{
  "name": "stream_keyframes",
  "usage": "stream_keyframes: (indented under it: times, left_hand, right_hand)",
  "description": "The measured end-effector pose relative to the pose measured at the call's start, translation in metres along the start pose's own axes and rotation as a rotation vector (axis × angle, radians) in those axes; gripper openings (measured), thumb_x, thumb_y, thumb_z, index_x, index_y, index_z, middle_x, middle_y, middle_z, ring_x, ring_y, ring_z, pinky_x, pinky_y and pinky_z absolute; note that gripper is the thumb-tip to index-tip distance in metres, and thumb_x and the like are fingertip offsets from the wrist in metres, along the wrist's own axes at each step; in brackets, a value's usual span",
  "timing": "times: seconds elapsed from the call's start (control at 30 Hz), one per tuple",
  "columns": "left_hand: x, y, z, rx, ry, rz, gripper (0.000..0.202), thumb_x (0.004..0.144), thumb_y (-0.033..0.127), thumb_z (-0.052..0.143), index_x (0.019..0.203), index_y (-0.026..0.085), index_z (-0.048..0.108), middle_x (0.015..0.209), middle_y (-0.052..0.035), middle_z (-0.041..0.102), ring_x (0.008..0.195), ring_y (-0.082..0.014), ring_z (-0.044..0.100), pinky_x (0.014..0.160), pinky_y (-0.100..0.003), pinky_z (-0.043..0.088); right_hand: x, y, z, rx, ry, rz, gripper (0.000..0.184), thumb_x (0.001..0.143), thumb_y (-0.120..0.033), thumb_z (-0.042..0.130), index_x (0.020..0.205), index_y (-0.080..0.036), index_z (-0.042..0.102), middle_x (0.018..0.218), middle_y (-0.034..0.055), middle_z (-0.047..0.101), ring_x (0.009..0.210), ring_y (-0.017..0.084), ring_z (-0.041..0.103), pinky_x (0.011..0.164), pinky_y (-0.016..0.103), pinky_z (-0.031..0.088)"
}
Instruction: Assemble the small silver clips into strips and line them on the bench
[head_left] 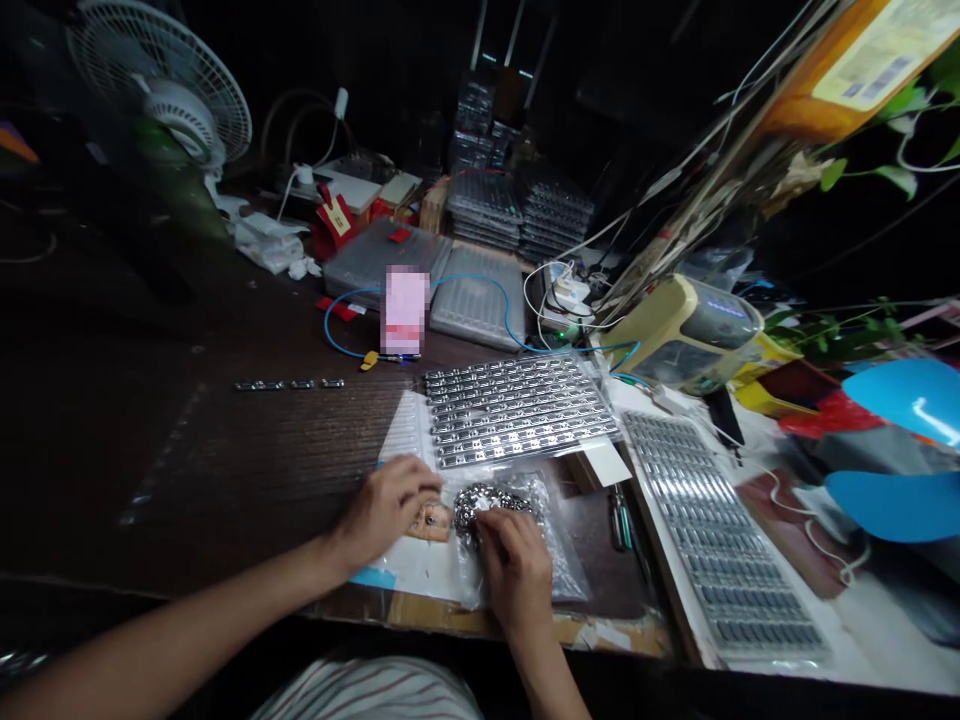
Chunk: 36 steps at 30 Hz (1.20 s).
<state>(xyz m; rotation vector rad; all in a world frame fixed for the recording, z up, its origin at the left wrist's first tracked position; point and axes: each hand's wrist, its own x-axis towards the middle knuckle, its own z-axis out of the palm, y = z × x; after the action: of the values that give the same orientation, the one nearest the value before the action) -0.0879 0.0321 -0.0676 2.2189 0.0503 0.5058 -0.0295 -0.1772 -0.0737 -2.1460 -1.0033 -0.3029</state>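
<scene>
My left hand (pixel 390 505) is bent over a small tan wooden block (pixel 430 522), its fingers and thumb at the block's upper left. A dark spot or fitting shows on the block's face. To its right, my right hand (pixel 517 565) pinches at the near edge of a pile of small shiny metal parts (pixel 487 495); what lies between the fingertips is too small to make out. The pile rests on a clear plastic bag (pixel 562 550). Just beyond both hands lies a clear tray (pixel 517 410) filled with rows of shiny metal pieces.
A ribbed clear tray (pixel 322 440) with one short row of metal pieces (pixel 289 384) lies left. Another filled tray (pixel 720 540) and a screwdriver-like tool (pixel 620 518) are right. Behind are a phone-like pink panel (pixel 405 308), blue cable (pixel 510 310), stacked trays (pixel 484 205) and a fan (pixel 161 85).
</scene>
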Motion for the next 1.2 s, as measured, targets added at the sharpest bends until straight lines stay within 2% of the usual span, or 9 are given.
stream_keyframes:
  times: [0.1,0.23,0.33,0.43,0.67,0.83,1.0,1.1,1.2]
  left_hand:
    - [0.04,-0.034,-0.039,0.128,0.151,-0.091,0.014,0.083,0.021,0.059,0.09,0.019,0.071,0.089,-0.0039,0.068,0.084,-0.0175,0.062,0.077,-0.029,0.047]
    - [0.08,-0.09,-0.08,0.309,0.186,-0.151,0.02,0.079,0.033,0.06,0.082,0.018,0.073,0.089,-0.0062,0.068,0.086,-0.0211,0.062,0.083,-0.033,0.046]
    - [0.084,-0.117,-0.089,0.383,0.142,-0.193,0.025,0.078,0.04,0.059,0.084,0.02,0.074,0.094,-0.006,0.069,0.088,-0.0215,0.062,0.085,-0.034,0.045]
    - [0.076,-0.127,-0.093,0.422,0.113,-0.202,0.027,0.079,0.041,0.056,0.085,0.022,0.073,0.097,-0.0052,0.07,0.09,-0.0213,0.062,0.086,-0.033,0.044]
    - [0.073,-0.115,-0.105,0.532,0.107,-0.243,0.023,0.078,0.03,0.052,0.088,0.022,0.072,0.1,-0.0042,0.07,0.094,-0.0233,0.062,0.088,-0.035,0.042]
    - [0.116,-0.084,-0.067,0.436,-0.014,-0.152,0.024,0.083,0.031,0.051,0.089,0.021,0.072,0.1,-0.0043,0.071,0.093,-0.0215,0.062,0.085,-0.031,0.043]
    - [0.153,-0.068,-0.026,0.418,-0.025,-0.193,0.016,0.079,0.03,0.059,0.079,0.022,0.072,0.087,-0.0059,0.073,0.084,-0.0242,0.064,0.074,-0.032,0.044]
    - [0.157,-0.065,-0.024,0.405,-0.011,-0.223,0.014,0.078,0.029,0.059,0.075,0.021,0.07,0.083,-0.0066,0.072,0.082,-0.0247,0.064,0.073,-0.033,0.044]
    - [0.148,-0.061,-0.036,0.372,-0.002,-0.22,0.017,0.082,0.03,0.054,0.081,0.02,0.068,0.086,-0.0067,0.072,0.084,-0.0238,0.064,0.074,-0.032,0.045]
  right_hand:
    - [0.006,-0.014,0.005,0.019,-0.044,0.018,0.008,0.09,-0.022,0.057,0.085,-0.021,0.063,0.078,0.0015,0.067,0.074,0.016,0.06,0.068,0.028,0.043]
    - [0.013,-0.031,0.02,-0.012,-0.101,0.026,0.012,0.086,-0.029,0.064,0.076,-0.023,0.065,0.075,-0.0002,0.068,0.071,0.016,0.059,0.067,0.029,0.039]
    - [0.014,-0.035,0.03,-0.04,-0.104,0.017,0.009,0.085,-0.03,0.065,0.079,-0.024,0.067,0.08,0.0,0.069,0.075,0.017,0.059,0.069,0.03,0.037]
    - [0.013,-0.033,0.035,-0.047,-0.108,0.005,0.006,0.085,-0.029,0.064,0.083,-0.026,0.069,0.083,0.0002,0.069,0.077,0.017,0.058,0.07,0.03,0.038]
    - [0.014,-0.033,0.037,-0.044,-0.114,0.021,0.007,0.085,-0.027,0.064,0.087,-0.027,0.071,0.084,0.0006,0.068,0.077,0.017,0.057,0.069,0.03,0.039]
    - [0.012,-0.034,0.036,-0.043,-0.102,0.014,0.011,0.086,-0.022,0.062,0.09,-0.027,0.071,0.085,0.0018,0.067,0.079,0.017,0.057,0.069,0.03,0.041]
    - [0.011,-0.036,0.037,-0.089,-0.102,0.003,0.012,0.084,-0.024,0.065,0.091,-0.03,0.071,0.084,0.0011,0.066,0.078,0.017,0.057,0.069,0.031,0.041]
    - [0.011,-0.036,0.035,-0.122,-0.103,-0.003,0.015,0.084,-0.025,0.066,0.097,-0.03,0.07,0.087,0.002,0.065,0.08,0.018,0.056,0.069,0.032,0.041]
    - [0.009,-0.028,0.024,-0.178,-0.074,-0.014,0.027,0.086,-0.023,0.061,0.113,-0.027,0.064,0.102,0.0054,0.064,0.09,0.021,0.055,0.074,0.035,0.043]
